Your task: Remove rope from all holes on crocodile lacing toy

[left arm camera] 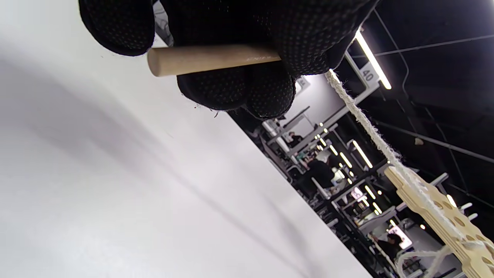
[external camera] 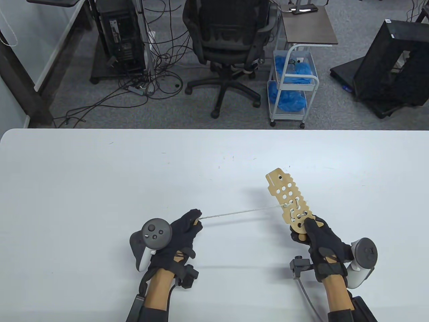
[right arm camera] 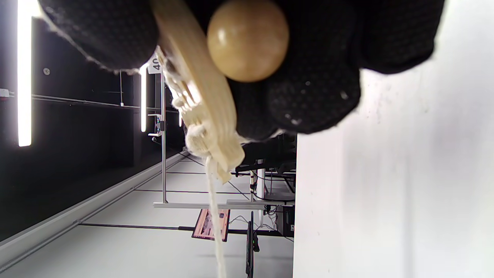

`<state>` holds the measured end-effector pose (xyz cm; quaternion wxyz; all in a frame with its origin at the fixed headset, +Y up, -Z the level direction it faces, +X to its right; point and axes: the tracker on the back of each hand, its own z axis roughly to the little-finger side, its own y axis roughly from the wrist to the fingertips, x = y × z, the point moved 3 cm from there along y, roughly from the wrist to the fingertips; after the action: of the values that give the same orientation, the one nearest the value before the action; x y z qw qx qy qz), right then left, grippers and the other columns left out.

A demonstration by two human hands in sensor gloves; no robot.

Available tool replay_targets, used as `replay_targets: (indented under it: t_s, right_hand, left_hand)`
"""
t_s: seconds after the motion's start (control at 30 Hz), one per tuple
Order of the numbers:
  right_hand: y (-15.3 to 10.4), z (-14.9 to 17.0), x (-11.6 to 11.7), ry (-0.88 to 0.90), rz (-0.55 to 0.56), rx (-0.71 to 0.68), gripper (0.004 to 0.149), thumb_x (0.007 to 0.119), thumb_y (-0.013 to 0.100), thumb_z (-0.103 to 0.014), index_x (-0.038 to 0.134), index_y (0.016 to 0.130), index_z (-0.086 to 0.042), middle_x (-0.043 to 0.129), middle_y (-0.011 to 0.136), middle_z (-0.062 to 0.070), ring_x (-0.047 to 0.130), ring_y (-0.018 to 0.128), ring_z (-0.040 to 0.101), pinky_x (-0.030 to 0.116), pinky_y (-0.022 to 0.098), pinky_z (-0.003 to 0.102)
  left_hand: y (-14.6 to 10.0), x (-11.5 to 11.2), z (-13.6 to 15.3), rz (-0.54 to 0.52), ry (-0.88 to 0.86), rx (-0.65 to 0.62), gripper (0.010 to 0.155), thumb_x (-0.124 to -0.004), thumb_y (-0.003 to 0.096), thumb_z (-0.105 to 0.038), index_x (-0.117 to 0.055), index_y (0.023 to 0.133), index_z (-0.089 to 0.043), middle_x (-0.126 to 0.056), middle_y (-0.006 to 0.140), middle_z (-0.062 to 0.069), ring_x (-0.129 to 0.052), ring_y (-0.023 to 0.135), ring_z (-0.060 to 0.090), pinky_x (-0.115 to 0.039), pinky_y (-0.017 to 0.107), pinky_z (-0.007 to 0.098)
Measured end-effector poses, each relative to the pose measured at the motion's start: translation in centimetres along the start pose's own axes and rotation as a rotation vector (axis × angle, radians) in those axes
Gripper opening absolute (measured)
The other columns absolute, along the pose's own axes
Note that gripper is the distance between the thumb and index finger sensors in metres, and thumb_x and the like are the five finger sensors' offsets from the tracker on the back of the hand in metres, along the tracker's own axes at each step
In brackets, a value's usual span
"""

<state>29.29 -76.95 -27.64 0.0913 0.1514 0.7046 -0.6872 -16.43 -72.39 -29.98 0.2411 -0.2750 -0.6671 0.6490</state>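
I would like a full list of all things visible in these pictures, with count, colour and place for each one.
crocodile lacing toy: 1, tan wood with round holes, held above the table's right part
rope: 1, white, stretched from the toy's middle holes to the left hand, laced through the lower holes
wooden stick: 1, tan, at the rope's end, in the left fingers
wooden ball: 1, tan, in the right hand beside the toy
table: 1, white, foreground
office chair: 1, black, on the floor behind
cart: 1, white with blue contents, beside the chair
computer tower: 1, black, left background
left hand: black glove, pinches the stick
right hand: black glove, grips the toy's lower end
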Motion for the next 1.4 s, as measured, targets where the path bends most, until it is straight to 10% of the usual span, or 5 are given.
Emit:
replay_targets:
  t_s: [1.4]
  right_hand:
    - [0.3, 1.4, -3.1, 0.355, 0.121, 0.065, 0.05, 0.076, 0.048, -0.041, 0.074, 0.087, -0.009, 0.091, 0.075, 0.018, 0.094, 0.057, 0.036, 0.073, 0.05, 0.06]
  left_hand:
    - [-1.0, 4.7, 5.1, -0.319, -0.153, 0.19, 0.047, -0.081, 0.0482, -0.035, -0.074, 0.094, -0.042, -0.105, 0.083, -0.01, -0.105, 0.069, 0.012, -0.079, 0.064, 0.053]
